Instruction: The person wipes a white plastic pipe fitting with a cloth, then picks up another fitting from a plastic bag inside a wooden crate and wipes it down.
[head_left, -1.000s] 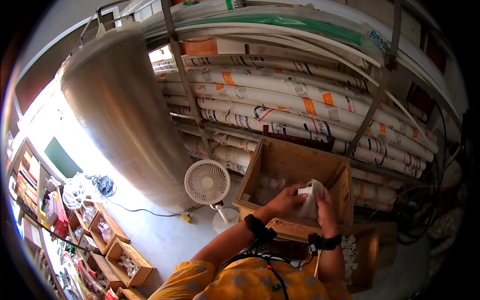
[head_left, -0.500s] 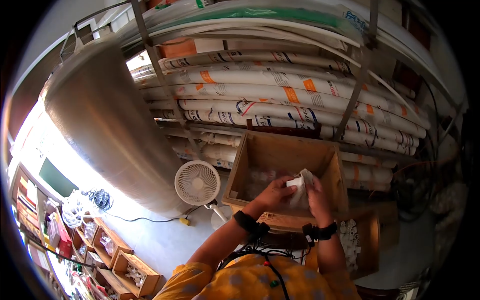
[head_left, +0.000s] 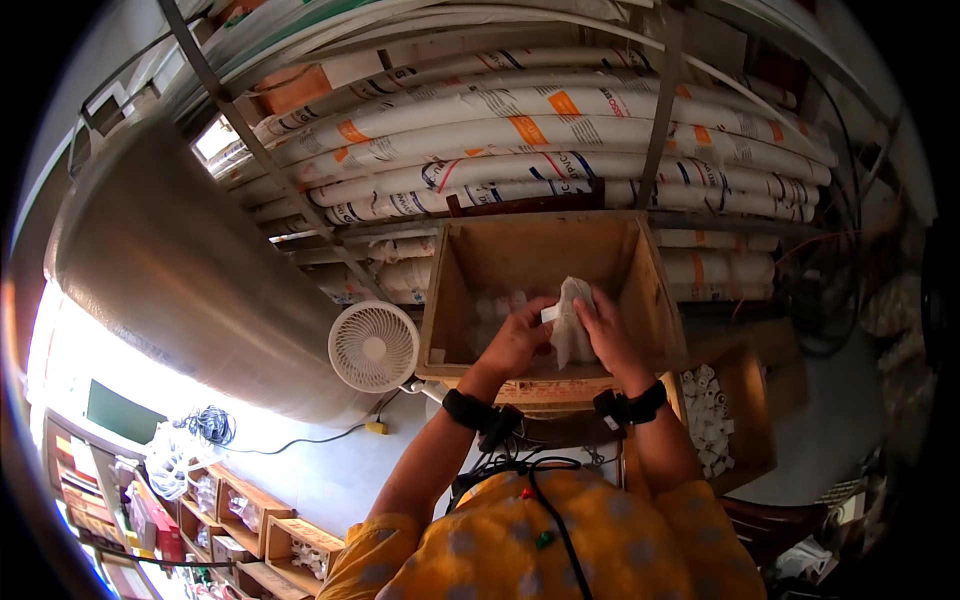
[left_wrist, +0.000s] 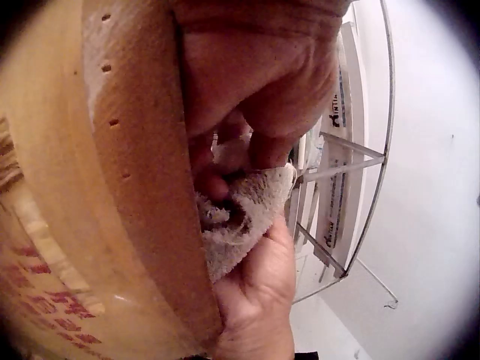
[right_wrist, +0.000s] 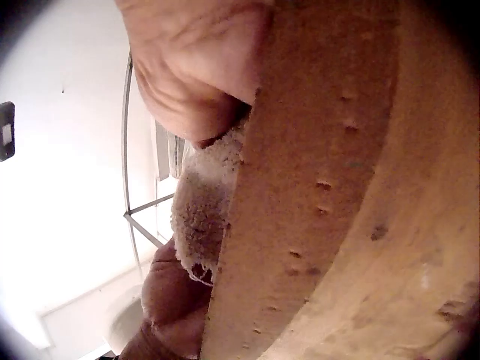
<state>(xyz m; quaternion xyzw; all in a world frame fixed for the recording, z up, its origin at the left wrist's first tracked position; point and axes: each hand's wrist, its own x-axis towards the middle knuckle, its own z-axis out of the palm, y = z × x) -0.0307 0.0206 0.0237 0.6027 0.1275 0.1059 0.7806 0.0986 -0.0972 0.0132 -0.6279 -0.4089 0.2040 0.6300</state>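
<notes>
Over the front of a wooden box (head_left: 450, 300), both hands work together on a cloth and a small white plastic piece. My left hand (head_left: 515, 340) pinches the white piece (head_left: 550, 313), whose squared end shows against the cloth. A greyish, fuzzy cloth (head_left: 572, 325) is gripped by my right hand (head_left: 612, 345), with its lower part hanging down. In the left wrist view the cloth (left_wrist: 259, 206) wraps about the piece, and left fingers reach into its fold. The box wall hides part of both hands in the wrist views. Inside the box lie clear plastic bags (head_left: 495, 308).
A white fan (head_left: 374, 346) stands left of the box. At right, a wooden bin (head_left: 755, 420) holds several white pipe fittings (head_left: 705, 420). Long wrapped pipes (head_left: 480, 170) lie on a metal rack behind. A large wrapped roll (head_left: 180, 270) leans at left. A cord (head_left: 300, 442) crosses the floor.
The head view has shifted, so the box and rack sit further left and higher. Both hands keep hold of the cloth and white piece; the cloth now stands more upright between them.
</notes>
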